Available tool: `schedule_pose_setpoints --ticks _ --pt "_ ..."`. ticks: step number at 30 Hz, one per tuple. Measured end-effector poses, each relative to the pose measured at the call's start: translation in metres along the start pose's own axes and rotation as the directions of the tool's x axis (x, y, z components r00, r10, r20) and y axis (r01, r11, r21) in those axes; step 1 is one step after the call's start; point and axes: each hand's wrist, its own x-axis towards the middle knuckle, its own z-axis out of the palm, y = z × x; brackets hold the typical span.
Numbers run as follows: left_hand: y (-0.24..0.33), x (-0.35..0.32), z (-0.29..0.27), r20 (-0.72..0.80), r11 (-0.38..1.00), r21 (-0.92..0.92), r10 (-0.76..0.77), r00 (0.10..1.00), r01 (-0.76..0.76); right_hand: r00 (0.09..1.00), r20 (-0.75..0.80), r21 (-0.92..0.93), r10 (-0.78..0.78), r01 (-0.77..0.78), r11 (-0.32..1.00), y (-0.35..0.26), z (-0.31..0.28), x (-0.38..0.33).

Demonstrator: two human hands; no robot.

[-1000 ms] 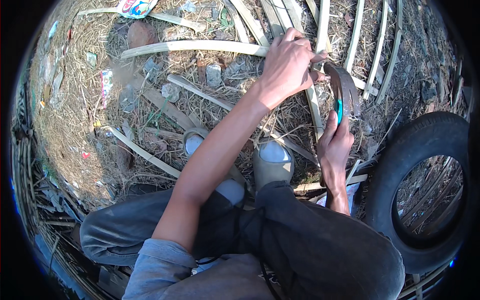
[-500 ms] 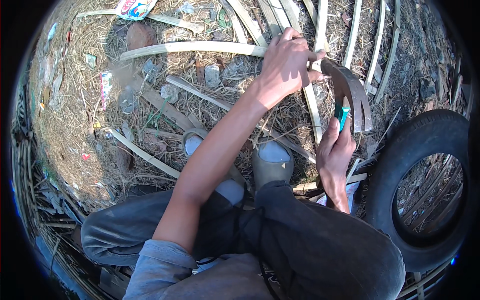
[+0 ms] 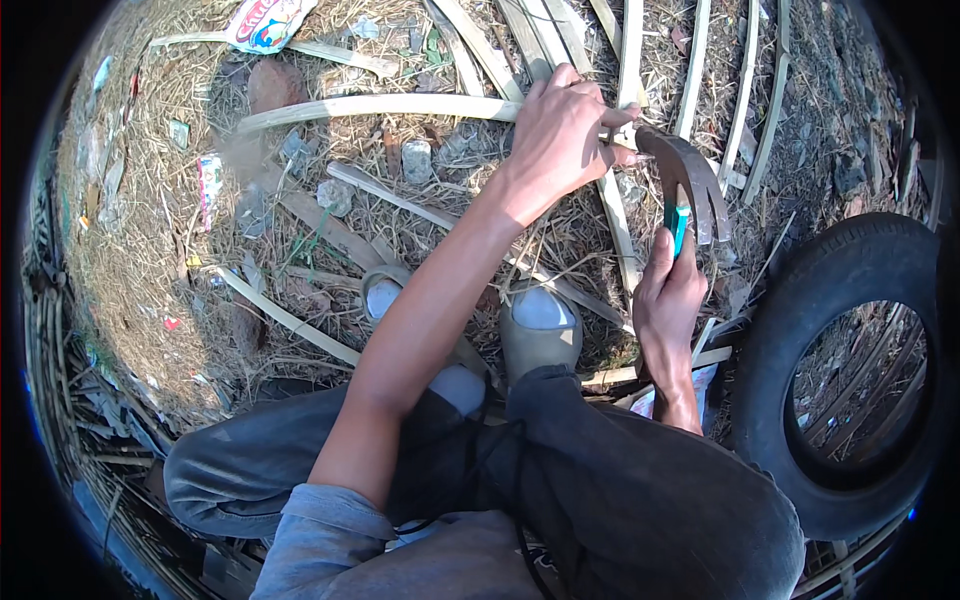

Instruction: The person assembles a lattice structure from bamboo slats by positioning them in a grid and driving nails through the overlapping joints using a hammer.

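My left hand (image 3: 565,130) is closed over the end of a pale bamboo strip (image 3: 380,106), where it meets an upright strip (image 3: 630,60). Its thumb and fingertips pinch close to the crossing; whether they also hold a nail is too small to tell. A claw hammer (image 3: 695,180) is in my right hand (image 3: 668,305), which grips its teal handle. The hammer's striking face is right by my left fingertips, and its claw points back toward me.
Several more strips (image 3: 745,95) fan out at the far side. A black tyre (image 3: 770,430) lies at the right. Stones (image 3: 417,160), a brick-like lump (image 3: 275,85), a snack wrapper (image 3: 265,22) and dry straw litter the ground around my shoes (image 3: 540,335).
The whole view has shifted slightly. Both hands keep their grips, and the hammer's face stays close to my left fingertips.
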Motion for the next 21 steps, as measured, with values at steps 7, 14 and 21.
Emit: schedule_pose_setpoints --ticks 7,14,21 --pt "-0.005 -0.01 -0.007 -0.042 0.998 0.043 -0.036 0.998 0.038 0.993 -0.036 0.139 0.108 -0.102 0.985 -0.027 0.009 0.015" --pt "-0.001 0.001 0.003 -0.036 1.0 -0.01 -0.03 0.999 0.029 0.992 -0.09 -0.051 0.084 -0.089 0.995 -0.033 0.017 0.079" --pt "0.001 -0.003 0.0 -0.042 0.999 -0.013 -0.035 0.999 0.034 0.984 -0.066 0.027 0.163 -0.161 0.987 -0.017 0.026 0.092"
